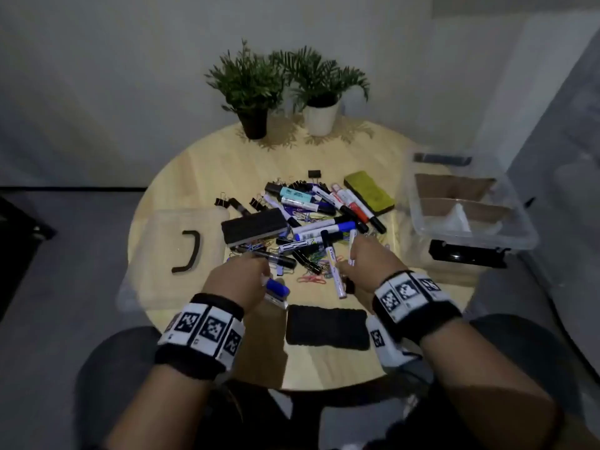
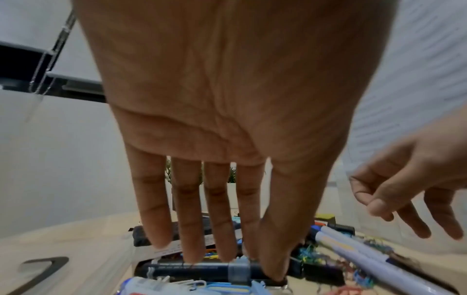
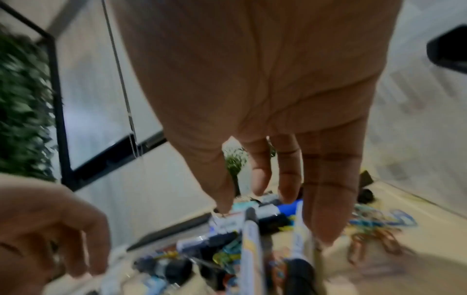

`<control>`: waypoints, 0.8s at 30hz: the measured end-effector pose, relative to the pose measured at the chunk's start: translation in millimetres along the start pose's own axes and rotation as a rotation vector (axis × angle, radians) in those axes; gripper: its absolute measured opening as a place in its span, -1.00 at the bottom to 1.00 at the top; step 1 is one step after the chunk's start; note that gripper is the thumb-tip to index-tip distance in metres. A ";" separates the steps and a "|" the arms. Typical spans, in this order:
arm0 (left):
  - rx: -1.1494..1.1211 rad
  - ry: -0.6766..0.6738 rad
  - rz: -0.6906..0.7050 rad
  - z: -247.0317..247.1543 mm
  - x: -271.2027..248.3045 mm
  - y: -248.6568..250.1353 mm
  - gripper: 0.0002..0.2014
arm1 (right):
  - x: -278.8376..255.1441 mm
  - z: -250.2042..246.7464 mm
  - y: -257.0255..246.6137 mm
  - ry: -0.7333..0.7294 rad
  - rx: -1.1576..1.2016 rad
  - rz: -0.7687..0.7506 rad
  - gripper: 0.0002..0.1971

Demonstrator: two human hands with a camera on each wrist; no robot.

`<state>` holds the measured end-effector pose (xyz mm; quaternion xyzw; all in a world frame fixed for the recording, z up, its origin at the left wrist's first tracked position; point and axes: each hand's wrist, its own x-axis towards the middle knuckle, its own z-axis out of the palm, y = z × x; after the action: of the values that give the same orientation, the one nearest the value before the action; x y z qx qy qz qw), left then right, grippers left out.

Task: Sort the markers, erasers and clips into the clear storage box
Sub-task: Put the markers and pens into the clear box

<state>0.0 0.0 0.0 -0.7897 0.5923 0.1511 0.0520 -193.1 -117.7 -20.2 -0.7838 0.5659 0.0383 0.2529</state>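
1. A round pale wooden table (image 1: 207, 170) stands by a plain white wall (image 1: 97, 76), grey floor around it.
2. Two potted plants (image 1: 256, 89) sit at its far edge.
3. Markers, erasers and clips lie heaped (image 1: 305, 219) mid-table; the clear storage box (image 1: 516, 235) sits at the right edge, its lid (image 1: 168, 261) left.
4. The left hand (image 1: 238, 280) reaches down, fingers straight and slightly spread, tips touching a dark marker (image 2: 199, 268).
5. The right hand (image 1: 373, 264) holds two white markers (image 1: 334, 267); its fingers point down, the exact grip unclear.
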 end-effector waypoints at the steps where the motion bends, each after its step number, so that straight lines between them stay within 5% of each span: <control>1: 0.038 -0.017 0.005 -0.9 1.0 -0.1 -0.71 | 5.8 4.7 -1.2 -0.013 0.002 0.062 -0.36; 5: 0.230 -0.061 0.086 1.9 12.3 0.7 -0.60 | 11.5 17.9 -7.1 -0.037 0.019 0.175 0.05; 12: 0.335 -0.131 0.151 13.4 23.0 8.9 -0.57 | 11.4 27.6 -7.0 -0.035 0.129 0.188 0.00; 20: 0.427 -0.104 0.189 33.1 27.0 6.1 -0.58 | 15.3 29.5 -2.0 -0.053 0.162 0.246 -0.36; 24: 0.153 0.006 0.124 26.9 25.5 -5.0 -0.69 | 15.0 27.1 3.0 -0.094 0.231 0.191 -0.39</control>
<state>6.5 -15.0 -33.7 -0.7457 0.6500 0.1060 0.1009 -184.3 -119.5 -50.0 -0.6893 0.6261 0.0333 0.3629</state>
